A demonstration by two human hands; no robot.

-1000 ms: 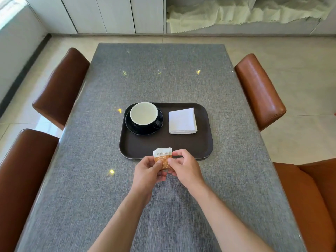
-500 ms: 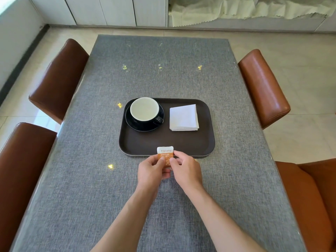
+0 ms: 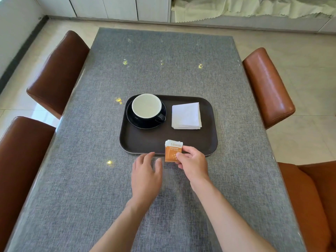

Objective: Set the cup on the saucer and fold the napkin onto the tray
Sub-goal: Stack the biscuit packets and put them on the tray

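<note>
A dark brown tray (image 3: 145, 142) lies in the middle of the grey table. On its left part a black cup (image 3: 147, 108) with a pale inside stands on a black saucer (image 3: 138, 123), handle toward the lower right. A folded white napkin (image 3: 186, 115) lies flat on the tray's right part. My right hand (image 3: 193, 161) pinches a small orange and white packet (image 3: 172, 150) over the tray's near rim. Just short of the tray, my left hand (image 3: 146, 171) hovers above the table with relaxed fingers, holding nothing.
Brown leather chairs stand at both sides: two on the left (image 3: 58, 70) (image 3: 21, 160), two on the right (image 3: 267, 86) (image 3: 312, 197). The table (image 3: 163, 60) is covered with grey cloth under a clear sheet. Pale cloth (image 3: 245, 8) lies on a far shelf.
My left hand has let go of the packet and drawn back to the left. My right hand alone holds the packet now, slightly farther over the tray's rim.
</note>
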